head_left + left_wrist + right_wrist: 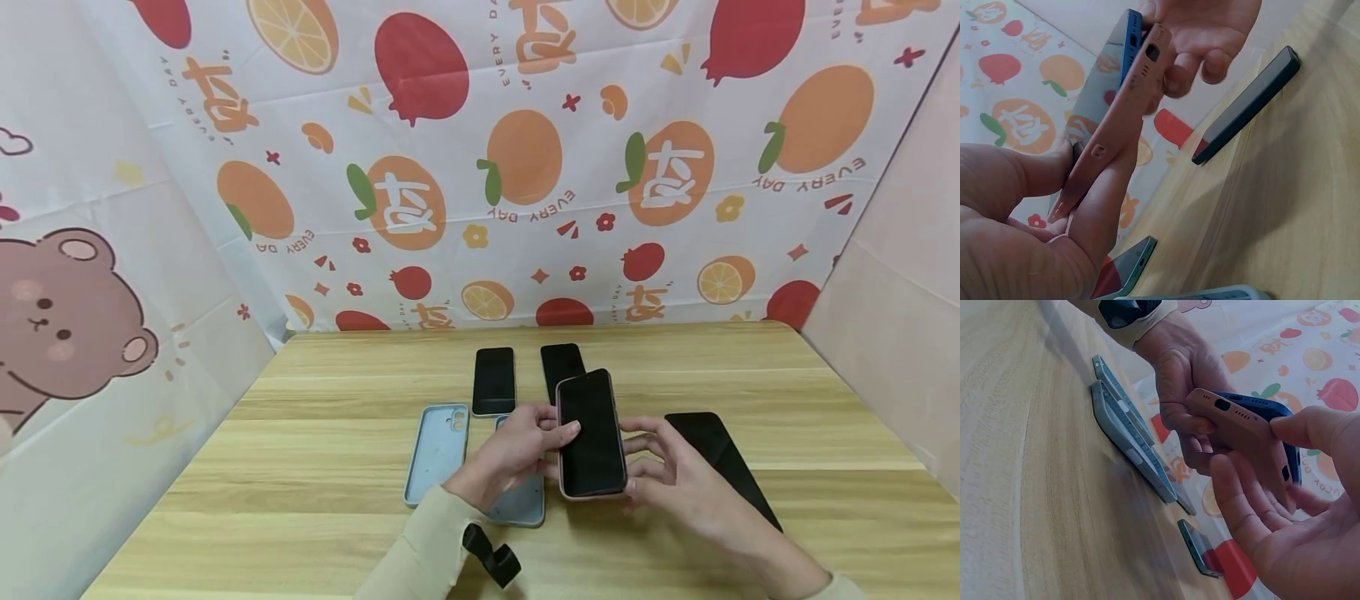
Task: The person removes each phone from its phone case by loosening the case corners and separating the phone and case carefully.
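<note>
A blue-edged smartphone (596,442) with a dark screen sits partly in a pink phone case (1110,119), its edge standing out from the case at the end with the port holes. My left hand (525,442) grips both above the table, thumb on the screen and fingers behind the case. At the other side, my right hand (671,471) pinches the case's corner (1275,453), thumb lying at the seam between case and phone. Under my left wrist lies a light blue phone case (522,504), partly hidden; another light blue case (437,454) lies left of it.
Two dark-screened phones lie farther back, one phone (495,382) at the left and one phone (561,365) partly behind the held one. A black phone (720,454) lies at the right, partly behind my right hand. A fruit-print cloth (517,275) hangs behind the wooden table (337,467).
</note>
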The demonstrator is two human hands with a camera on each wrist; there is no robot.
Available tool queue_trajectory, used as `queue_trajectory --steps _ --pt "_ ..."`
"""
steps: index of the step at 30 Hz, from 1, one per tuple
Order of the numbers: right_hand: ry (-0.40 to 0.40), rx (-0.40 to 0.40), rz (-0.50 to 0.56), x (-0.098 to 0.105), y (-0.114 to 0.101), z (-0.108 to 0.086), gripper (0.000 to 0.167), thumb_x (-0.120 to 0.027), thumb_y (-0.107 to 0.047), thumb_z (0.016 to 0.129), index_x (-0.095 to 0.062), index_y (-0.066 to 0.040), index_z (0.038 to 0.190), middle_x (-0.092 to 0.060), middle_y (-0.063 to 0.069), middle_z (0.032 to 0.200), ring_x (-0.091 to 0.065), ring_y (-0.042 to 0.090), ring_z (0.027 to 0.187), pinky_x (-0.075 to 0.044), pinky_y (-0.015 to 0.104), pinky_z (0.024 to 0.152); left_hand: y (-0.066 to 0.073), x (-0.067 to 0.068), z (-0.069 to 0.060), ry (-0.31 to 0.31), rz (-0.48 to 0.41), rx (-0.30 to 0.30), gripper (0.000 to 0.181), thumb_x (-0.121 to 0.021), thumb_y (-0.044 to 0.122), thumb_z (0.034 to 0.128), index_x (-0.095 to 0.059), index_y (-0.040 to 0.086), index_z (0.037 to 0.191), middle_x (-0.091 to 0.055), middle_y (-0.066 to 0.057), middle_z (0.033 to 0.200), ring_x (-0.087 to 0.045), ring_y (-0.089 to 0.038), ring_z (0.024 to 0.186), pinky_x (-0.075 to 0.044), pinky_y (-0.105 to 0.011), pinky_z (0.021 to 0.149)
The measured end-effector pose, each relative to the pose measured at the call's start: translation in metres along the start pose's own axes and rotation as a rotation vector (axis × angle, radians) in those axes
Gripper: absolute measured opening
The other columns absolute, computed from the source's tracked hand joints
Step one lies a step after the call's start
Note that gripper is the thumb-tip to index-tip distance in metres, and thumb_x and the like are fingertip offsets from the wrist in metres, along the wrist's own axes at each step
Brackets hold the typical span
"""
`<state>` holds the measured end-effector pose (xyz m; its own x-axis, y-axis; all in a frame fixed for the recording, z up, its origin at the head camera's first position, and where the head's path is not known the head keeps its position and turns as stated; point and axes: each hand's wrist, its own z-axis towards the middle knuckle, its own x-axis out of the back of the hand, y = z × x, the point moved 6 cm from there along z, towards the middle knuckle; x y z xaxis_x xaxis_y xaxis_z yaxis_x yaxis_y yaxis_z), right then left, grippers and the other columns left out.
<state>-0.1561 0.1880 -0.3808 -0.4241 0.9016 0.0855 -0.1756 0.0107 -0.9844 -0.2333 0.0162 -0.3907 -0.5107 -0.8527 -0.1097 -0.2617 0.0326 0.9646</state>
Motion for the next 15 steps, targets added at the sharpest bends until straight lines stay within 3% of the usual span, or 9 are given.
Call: queue_trajectory --steps 6,15 --pt "0.027 0.036 -0.078 0.0002 -0.0040 -0.0001 0.037 -0.064 -0.002 0.094 -0.040 0.002 0.121 -0.044 0.020 0.117 -0.066 0.012 0.091 -0.059 0.032 0.069 -0.0004 -0.0003 -0.0002 0.017 0.002 0.008 0.025 -0.062 0.019 0.0981 -0.061 -0.001 0.113 -0.071 -0.008 0.095 -0.071 -0.017 0.078 -0.059 -0.028 0.058" --pt "-0.015 0.043 -0.108 0.0023 -0.0080 -0.0014 0.032 -0.060 0.000 0.095 -0.042 0.005 0.121 -0.050 0.019 0.100 -0.061 0.020 0.075 -0.054 0.036 0.056 -0.0020 -0.0018 0.0002 0.011 0.008 -0.006 0.025 -0.064 0.018 0.0973 -0.060 -0.002 0.113 -0.070 -0.009 0.094 -0.072 -0.018 0.078 -0.059 -0.027 0.057"
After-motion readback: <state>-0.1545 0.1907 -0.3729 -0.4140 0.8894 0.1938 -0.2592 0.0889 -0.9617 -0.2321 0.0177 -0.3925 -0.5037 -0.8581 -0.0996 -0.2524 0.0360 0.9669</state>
